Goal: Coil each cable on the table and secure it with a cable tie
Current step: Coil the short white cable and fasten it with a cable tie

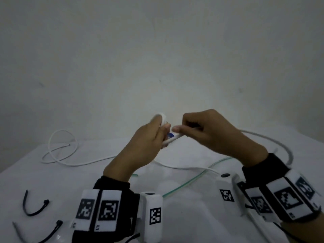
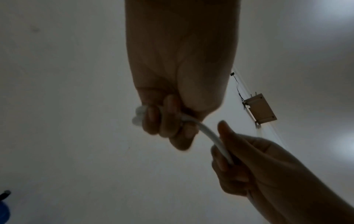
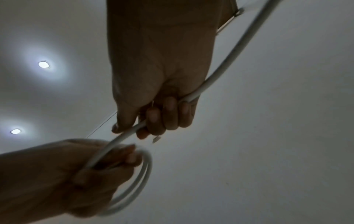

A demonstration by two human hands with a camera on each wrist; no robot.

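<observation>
Over a white-clothed table (image 1: 184, 216) by a plain wall (image 1: 157, 50), both hands clutch the white cable (image 1: 172, 138).

Two cable ties (image 1: 36, 206) lie on the table (image 1: 184, 216) left of the hands (image 1: 175, 135); a thin cable (image 1: 59, 151) loops behind them.

White table (image 1: 184, 223), thin white cable (image 1: 57, 155) looped at 10 o'clock, green wire (image 1: 191, 179) running from centre toward 2 o'clock, two black ties (image 1: 33, 206) at 8 o'clock.
</observation>
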